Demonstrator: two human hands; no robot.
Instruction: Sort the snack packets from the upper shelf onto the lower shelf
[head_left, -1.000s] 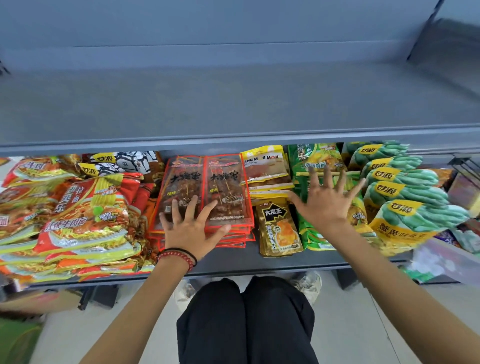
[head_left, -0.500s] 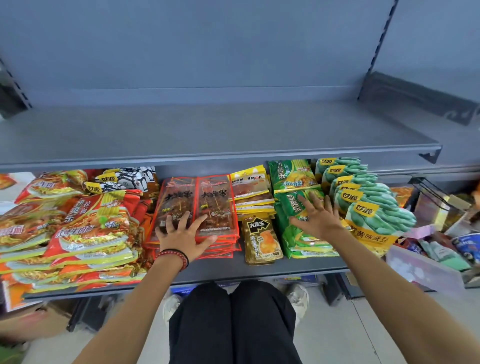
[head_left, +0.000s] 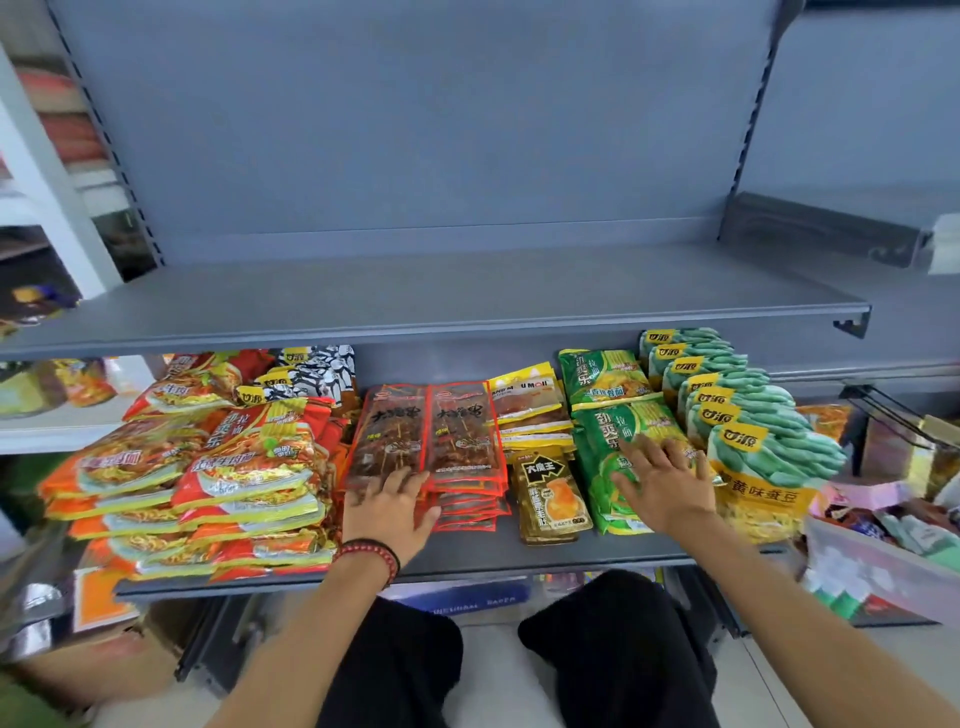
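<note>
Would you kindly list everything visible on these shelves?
Metal upper shelf: one, grey, top.
Metal lower shelf: one, grey, below.
Foil noodle packets: many, red-orange, lower shelf left.
Clear skewer packets: two stacks, red-edged, centre.
Flat plastic packets: one stack, yellow, behind gold packets.
Small foil packets: few, gold, front centre-right.
Plastic noodle packets: two stacks, green, right.
Bean snack packets: one row, mint-green, far right.
Left hand: one, open, on skewer packets.
Right hand: one, open, on green packets.
</note>
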